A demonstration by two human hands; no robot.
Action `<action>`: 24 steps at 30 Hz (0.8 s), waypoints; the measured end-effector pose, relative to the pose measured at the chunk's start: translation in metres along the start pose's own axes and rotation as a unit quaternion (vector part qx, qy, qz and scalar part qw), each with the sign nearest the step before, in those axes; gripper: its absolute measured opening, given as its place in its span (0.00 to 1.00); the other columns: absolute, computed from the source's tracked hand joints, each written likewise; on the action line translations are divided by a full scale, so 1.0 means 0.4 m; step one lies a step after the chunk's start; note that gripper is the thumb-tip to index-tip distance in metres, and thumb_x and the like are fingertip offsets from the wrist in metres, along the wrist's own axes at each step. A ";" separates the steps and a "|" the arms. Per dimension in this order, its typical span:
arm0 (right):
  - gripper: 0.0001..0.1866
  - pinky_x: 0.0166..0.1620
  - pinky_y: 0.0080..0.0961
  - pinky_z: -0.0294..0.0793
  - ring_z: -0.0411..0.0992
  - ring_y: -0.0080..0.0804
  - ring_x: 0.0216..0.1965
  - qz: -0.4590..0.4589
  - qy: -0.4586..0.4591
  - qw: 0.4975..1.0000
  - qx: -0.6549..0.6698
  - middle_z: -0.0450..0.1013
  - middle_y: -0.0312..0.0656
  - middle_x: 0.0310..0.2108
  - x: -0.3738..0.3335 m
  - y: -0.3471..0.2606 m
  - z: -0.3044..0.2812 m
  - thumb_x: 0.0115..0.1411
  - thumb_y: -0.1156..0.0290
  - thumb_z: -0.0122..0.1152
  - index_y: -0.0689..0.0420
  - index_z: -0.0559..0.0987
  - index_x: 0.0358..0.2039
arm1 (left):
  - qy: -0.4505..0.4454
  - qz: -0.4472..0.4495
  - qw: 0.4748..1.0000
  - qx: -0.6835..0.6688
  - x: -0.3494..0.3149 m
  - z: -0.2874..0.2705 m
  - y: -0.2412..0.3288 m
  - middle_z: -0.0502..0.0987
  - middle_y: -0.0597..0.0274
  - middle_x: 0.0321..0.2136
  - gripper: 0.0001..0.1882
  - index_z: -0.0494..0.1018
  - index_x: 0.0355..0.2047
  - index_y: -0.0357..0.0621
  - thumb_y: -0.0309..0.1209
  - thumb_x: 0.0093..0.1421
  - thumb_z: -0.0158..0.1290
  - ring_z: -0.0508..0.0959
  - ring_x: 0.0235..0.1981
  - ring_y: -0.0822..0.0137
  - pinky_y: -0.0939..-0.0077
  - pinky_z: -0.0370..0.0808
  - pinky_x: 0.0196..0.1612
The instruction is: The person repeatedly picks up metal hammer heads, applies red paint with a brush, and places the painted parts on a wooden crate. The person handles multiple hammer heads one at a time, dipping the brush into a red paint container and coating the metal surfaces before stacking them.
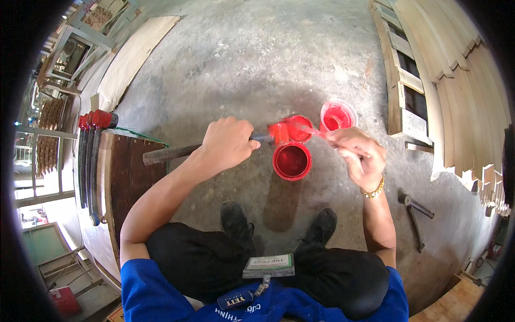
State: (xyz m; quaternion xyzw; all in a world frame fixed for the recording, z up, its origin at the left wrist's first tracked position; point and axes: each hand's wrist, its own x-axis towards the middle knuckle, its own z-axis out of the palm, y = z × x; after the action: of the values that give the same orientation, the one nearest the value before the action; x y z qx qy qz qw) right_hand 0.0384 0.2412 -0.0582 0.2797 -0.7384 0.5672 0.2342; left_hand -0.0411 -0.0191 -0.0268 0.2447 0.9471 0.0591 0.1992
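Observation:
My left hand (228, 140) is closed around a long dark bar (171, 154), which lies slantwise in front of me. The bar's far end is a red-painted head (279, 134), over the red containers. In my right hand (360, 153), the fingers pinch a slim paintbrush (310, 129) stained red. Its bristle end is smeared by motion beside the red head. Just below the head stands a round red pot (292, 176), dark red inside. Behind it is a second red round container (303, 129), partly covered by the brush. A clear plastic cup (351, 110) with red paint stands near my right hand.
Several dark bars with red heads (102, 118) rest against a brown wooden box (134, 172) at left. A metal tool (416, 206) lies on the floor at right. Wooden boards (461, 96) and a pallet (394, 80) are stacked at far right. My shoes (236, 220) flank the floor below the pots.

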 end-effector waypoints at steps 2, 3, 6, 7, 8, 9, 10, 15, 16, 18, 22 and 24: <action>0.08 0.38 0.37 0.76 0.77 0.43 0.34 -0.066 -0.060 0.996 0.000 0.76 0.52 0.33 0.033 -0.011 0.030 0.53 0.80 0.60 0.61 0.72 0.33 | -0.001 0.003 1.000 0.005 -0.003 0.005 -0.003 0.74 0.47 0.19 0.16 0.75 0.23 0.38 0.41 0.52 0.56 0.75 0.27 0.45 0.54 0.69 0.31; 0.08 0.39 0.38 0.76 0.77 0.42 0.35 -0.069 -0.076 0.995 -0.001 0.76 0.51 0.33 0.040 -0.012 0.045 0.52 0.79 0.61 0.61 0.72 0.33 | 0.000 0.005 1.000 0.007 -0.003 0.006 -0.003 0.74 0.47 0.19 0.16 0.75 0.23 0.38 0.41 0.52 0.56 0.75 0.27 0.45 0.54 0.69 0.31; 0.10 0.38 0.31 0.76 0.76 0.40 0.35 -0.062 -0.132 0.987 -0.062 0.76 0.48 0.33 0.036 0.008 0.040 0.50 0.78 0.64 0.60 0.73 0.33 | -0.015 0.007 1.000 -0.015 -0.005 -0.003 0.007 0.74 0.47 0.19 0.17 0.75 0.23 0.38 0.41 0.52 0.56 0.75 0.27 0.45 0.54 0.69 0.31; 0.10 0.38 0.31 0.76 0.76 0.40 0.35 -0.055 -0.114 0.990 -0.058 0.76 0.47 0.33 0.026 0.014 0.027 0.49 0.78 0.64 0.60 0.73 0.33 | -0.011 0.012 1.000 -0.013 -0.004 -0.005 0.009 0.74 0.47 0.19 0.17 0.75 0.23 0.37 0.41 0.52 0.56 0.75 0.27 0.45 0.54 0.69 0.31; 0.10 0.38 0.31 0.76 0.76 0.40 0.35 -0.059 -0.112 0.990 -0.059 0.76 0.47 0.33 0.028 0.009 0.021 0.50 0.77 0.64 0.60 0.73 0.33 | -0.008 0.016 1.000 -0.011 -0.004 -0.003 0.008 0.74 0.47 0.19 0.17 0.75 0.23 0.37 0.41 0.52 0.56 0.76 0.27 0.45 0.54 0.69 0.31; 0.10 0.37 0.31 0.76 0.76 0.40 0.35 -0.063 -0.110 0.990 -0.060 0.76 0.47 0.33 0.030 0.002 0.012 0.50 0.77 0.64 0.60 0.73 0.33 | -0.005 0.020 1.000 -0.009 -0.005 -0.002 0.006 0.74 0.47 0.19 0.17 0.75 0.23 0.37 0.41 0.52 0.56 0.76 0.28 0.45 0.55 0.69 0.31; 0.10 0.37 0.31 0.76 0.76 0.41 0.35 -0.066 -0.108 0.990 -0.061 0.76 0.47 0.33 0.032 -0.004 0.005 0.50 0.77 0.64 0.60 0.73 0.33 | -0.002 0.013 1.000 -0.007 -0.006 -0.002 0.002 0.74 0.47 0.19 0.17 0.75 0.23 0.37 0.41 0.52 0.56 0.76 0.28 0.45 0.55 0.69 0.32; 0.08 0.39 0.30 0.76 0.76 0.40 0.35 -0.067 -0.149 0.983 -0.088 0.76 0.45 0.33 0.060 -0.012 0.017 0.51 0.77 0.62 0.61 0.74 0.32 | -0.018 -0.010 1.000 -0.011 -0.005 -0.007 0.001 0.75 0.47 0.20 0.17 0.75 0.25 0.37 0.41 0.52 0.56 0.76 0.29 0.46 0.55 0.69 0.33; 0.08 0.39 0.30 0.76 0.76 0.40 0.35 -0.049 -0.128 0.986 -0.095 0.76 0.45 0.33 0.053 -0.013 -0.003 0.51 0.77 0.62 0.61 0.74 0.32 | -0.024 -0.011 1.000 -0.014 -0.002 -0.012 0.007 0.75 0.47 0.20 0.17 0.75 0.25 0.37 0.41 0.52 0.56 0.76 0.29 0.46 0.55 0.70 0.33; 0.08 0.39 0.30 0.76 0.76 0.40 0.36 -0.017 -0.088 0.991 -0.097 0.76 0.45 0.32 0.043 -0.019 -0.025 0.52 0.77 0.62 0.61 0.74 0.32 | -0.037 -0.027 0.999 -0.018 -0.006 -0.020 0.011 0.75 0.47 0.21 0.16 0.75 0.26 0.38 0.41 0.52 0.56 0.76 0.30 0.46 0.55 0.70 0.34; 0.07 0.38 0.34 0.75 0.76 0.43 0.35 -0.053 -0.049 0.997 -0.003 0.76 0.51 0.30 0.043 -0.053 -0.004 0.53 0.78 0.61 0.63 0.73 0.31 | -0.006 -0.027 0.999 -0.026 -0.010 -0.013 -0.002 0.75 0.47 0.20 0.16 0.75 0.26 0.39 0.41 0.51 0.56 0.76 0.29 0.45 0.54 0.70 0.34; 0.06 0.37 0.34 0.76 0.77 0.42 0.33 -0.032 -0.077 0.996 -0.014 0.76 0.50 0.29 0.038 -0.053 0.005 0.53 0.78 0.61 0.62 0.72 0.31 | 0.019 -0.015 0.999 -0.026 -0.006 -0.010 0.001 0.75 0.47 0.20 0.15 0.75 0.26 0.39 0.41 0.51 0.57 0.76 0.29 0.45 0.54 0.70 0.34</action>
State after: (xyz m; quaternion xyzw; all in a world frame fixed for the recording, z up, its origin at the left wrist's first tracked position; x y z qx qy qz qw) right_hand 0.0417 0.2326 -0.0338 0.3427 -0.7529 0.5257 0.1984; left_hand -0.0406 -0.0198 -0.0222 0.2243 0.9522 0.0858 0.1887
